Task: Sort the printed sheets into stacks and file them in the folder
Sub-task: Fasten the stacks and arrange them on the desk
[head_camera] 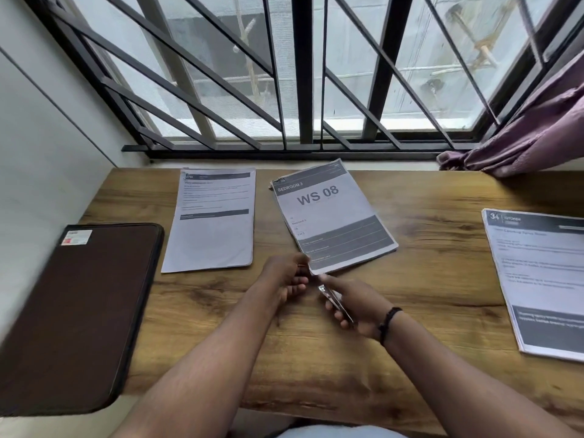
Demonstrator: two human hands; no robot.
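Three stacks of printed sheets lie on the wooden desk [426, 279]. A text-page stack [211, 222] is at the left, a stack topped by a "BEDROOM 3 / WS 08" sheet [331, 216] lies askew in the middle, and a "34 KITCHEN" stack [543, 279] is at the right edge. My left hand [284, 276] pinches the near corner of the WS 08 stack. Just to its right, my right hand [354, 308] grips a slim metal tool [335, 301], possibly a stapler, whose tip points at that same corner. A closed dark brown folder [76, 311] overhangs the desk's left end.
A barred window [297, 90] runs along the desk's far edge. A purple curtain [521, 137] drapes onto the far right corner. A white wall [41, 153] borders the left side. I wear a black band on my right wrist.
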